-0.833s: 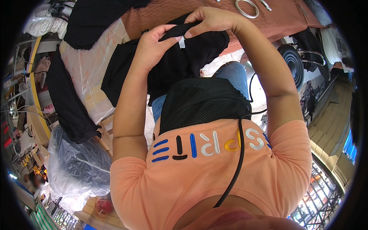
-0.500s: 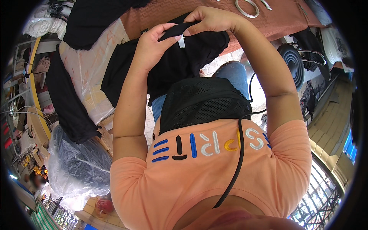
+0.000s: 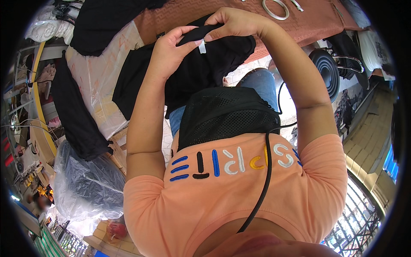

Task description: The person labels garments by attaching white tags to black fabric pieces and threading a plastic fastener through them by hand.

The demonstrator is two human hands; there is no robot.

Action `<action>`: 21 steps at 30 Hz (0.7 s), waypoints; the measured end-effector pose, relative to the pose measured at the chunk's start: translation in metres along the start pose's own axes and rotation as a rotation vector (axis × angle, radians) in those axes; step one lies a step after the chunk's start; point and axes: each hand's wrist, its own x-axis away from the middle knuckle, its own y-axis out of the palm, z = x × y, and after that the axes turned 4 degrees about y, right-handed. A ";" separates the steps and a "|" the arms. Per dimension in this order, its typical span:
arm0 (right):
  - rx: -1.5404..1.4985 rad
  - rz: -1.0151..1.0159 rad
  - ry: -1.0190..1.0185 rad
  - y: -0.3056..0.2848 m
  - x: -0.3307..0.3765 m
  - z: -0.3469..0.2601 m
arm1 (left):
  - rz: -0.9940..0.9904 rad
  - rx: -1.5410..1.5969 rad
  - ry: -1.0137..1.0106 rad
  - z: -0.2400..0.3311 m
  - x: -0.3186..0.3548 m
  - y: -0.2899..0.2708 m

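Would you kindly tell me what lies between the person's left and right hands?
In the head view, folded black cloth bridges the left hand and right hand, with a small white tag just below the fold.

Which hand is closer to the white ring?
Right. The right hand is a little left of the white ring; the left hand is farther left, holding black cloth.

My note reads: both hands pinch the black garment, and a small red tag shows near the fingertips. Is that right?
Not quite: in the head view the small tag is white, not red. The rest is right: the left hand and right hand both pinch the black garment.
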 end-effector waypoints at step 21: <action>0.115 0.126 -0.137 -0.005 0.007 -0.004 | 0.030 -0.243 0.092 0.028 0.026 -0.011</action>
